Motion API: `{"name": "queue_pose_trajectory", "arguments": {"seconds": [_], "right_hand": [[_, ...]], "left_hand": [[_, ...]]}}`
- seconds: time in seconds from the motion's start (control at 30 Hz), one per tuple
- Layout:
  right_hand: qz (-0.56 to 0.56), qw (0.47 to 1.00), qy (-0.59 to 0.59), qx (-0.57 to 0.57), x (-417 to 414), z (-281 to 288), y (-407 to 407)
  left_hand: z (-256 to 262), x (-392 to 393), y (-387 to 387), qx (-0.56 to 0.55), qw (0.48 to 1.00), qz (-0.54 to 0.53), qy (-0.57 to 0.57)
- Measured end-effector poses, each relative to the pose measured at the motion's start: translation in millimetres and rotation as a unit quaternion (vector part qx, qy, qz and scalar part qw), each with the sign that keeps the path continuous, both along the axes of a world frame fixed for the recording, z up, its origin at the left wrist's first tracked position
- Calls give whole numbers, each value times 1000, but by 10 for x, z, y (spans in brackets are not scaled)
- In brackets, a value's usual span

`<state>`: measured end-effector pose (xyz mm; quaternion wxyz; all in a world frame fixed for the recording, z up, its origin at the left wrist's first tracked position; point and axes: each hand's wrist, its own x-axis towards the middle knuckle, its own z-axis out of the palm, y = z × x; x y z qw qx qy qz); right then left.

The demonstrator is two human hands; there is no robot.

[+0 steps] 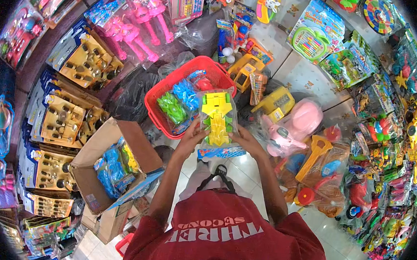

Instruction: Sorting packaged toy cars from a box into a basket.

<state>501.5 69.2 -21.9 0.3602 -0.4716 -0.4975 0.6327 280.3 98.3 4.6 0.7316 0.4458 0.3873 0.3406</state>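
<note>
Between my two hands is a yellow and green plastic toy [216, 119] in a clear bag, with a printed blue header card [222, 152] at the end toward me. My left hand [193, 136] grips its left side, and my right hand [244, 139] grips the right side. Just beyond it stands a red plastic basket [151, 113], partly covered by the bag. Inside the basket lie a green bagged toy [172, 107], a blue bagged toy [186, 92] and a red one [203, 84].
At my left an open cardboard box [135, 139] holds blue and yellow bagged toys [113, 172]. Carded toy sets [64, 120] hang along the left wall. A pink ride-on-like toy [295, 127] and a bagged orange-brown toy [314, 173] stand at right, near hanging packaged toys [384, 156].
</note>
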Motion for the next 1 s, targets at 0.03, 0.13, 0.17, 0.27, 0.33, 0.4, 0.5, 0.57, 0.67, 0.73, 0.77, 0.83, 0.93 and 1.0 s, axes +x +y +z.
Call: {"name": "queue_pose_trajectory", "arguments": {"seconds": [0.03, 0.13, 0.17, 0.27, 0.33, 0.4, 0.5, 0.57, 0.67, 0.73, 0.77, 0.83, 0.93, 1.0], "right_hand": [[-3, 1000, 1, -1, 25, -30, 30], [-39, 999, 27, -11, 47, -94, 150], [-48, 998, 29, -5, 42, -100, 210], [-49, 998, 30, 2, 43, -34, 434], [-36, 999, 27, 7, 25, -27, 619], [-72, 994, -49, 59, -37, -78, 793], [-76, 987, -116, 86, -47, -17, 1125], [-72, 989, -105, 77, -106, -41, 1314], [-25, 967, -185, 176, -316, 69, 1553], [-7, 975, -154, 162, -429, -14, 1657], [7, 981, -124, 149, -480, -59, 1694], [12, 960, -182, 212, -586, 0, 1745], [49, 964, -170, 199, -661, -80, 1826], [52, 976, -136, 160, -660, -65, 1857]], "left_hand": [[-25, 28, 49, -1, 1000, -3, 1], [-196, 104, 233, -15, 999, 8, 48], [-262, 138, 309, 11, 998, 13, 53], [-370, 218, 564, 49, 995, 14, 80], [-459, 257, 761, 164, 976, 40, 135], [-472, 261, 913, 225, 947, 92, 211], [-381, 267, 1173, 332, 885, 154, 289], [-347, 277, 1317, 252, 947, 103, 170], [-351, 214, 1493, 184, 972, 108, 98], [-430, 161, 1664, 121, 987, 105, 30], [-473, 124, 1703, 120, 987, 106, 31], [-522, 84, 1765, 51, 986, 160, -19], [-626, -78, 1877, 33, 990, 132, -22], [-673, -114, 1911, 62, 993, 104, 12]]}}
